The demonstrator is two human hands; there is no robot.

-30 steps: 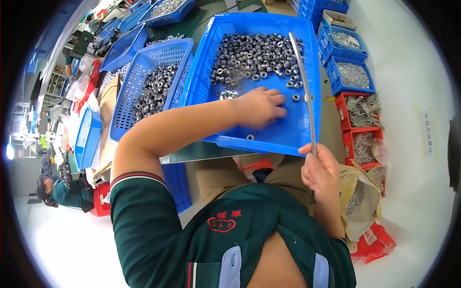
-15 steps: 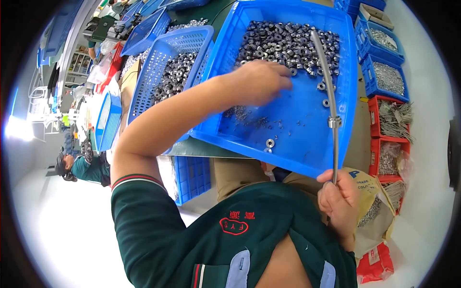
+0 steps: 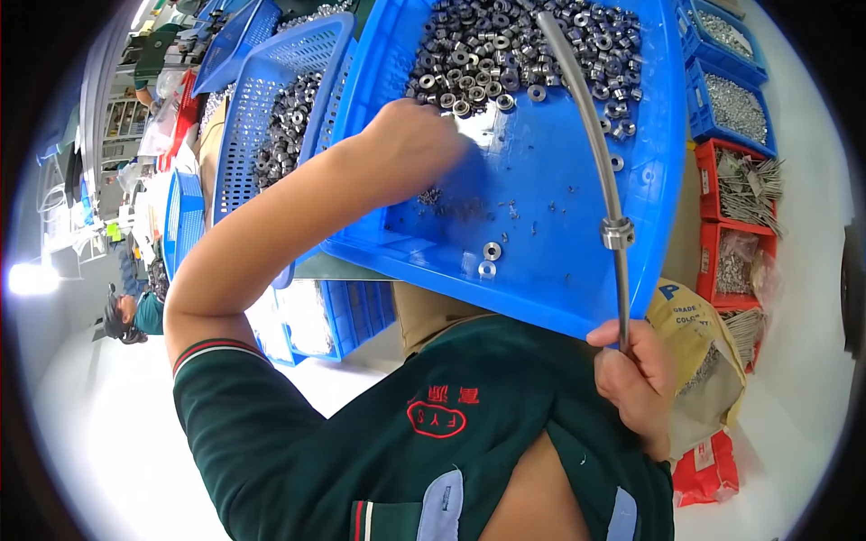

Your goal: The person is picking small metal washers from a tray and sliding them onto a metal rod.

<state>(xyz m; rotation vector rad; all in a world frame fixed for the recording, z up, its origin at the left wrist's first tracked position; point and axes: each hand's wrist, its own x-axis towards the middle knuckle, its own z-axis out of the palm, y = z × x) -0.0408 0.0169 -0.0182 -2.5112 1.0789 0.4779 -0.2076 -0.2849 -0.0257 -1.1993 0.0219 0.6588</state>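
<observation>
Head view: left hand (image 3: 413,144) over upper-centre tray (image 3: 559,257), fingers unclear; right hand (image 3: 636,379), lower right, grips rod (image 3: 597,144) obscuring rings (image 3: 483,77).

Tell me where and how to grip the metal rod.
Likely best: take the metal rod by its shaft below the ring collar, from the near right; this slim stretch leads to the near end, in the right hand, while the far end reaches over piled metal rings.

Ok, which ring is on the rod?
The ring nearest the right hand: the rod passes through it, while the tray rings lie loose.
</observation>
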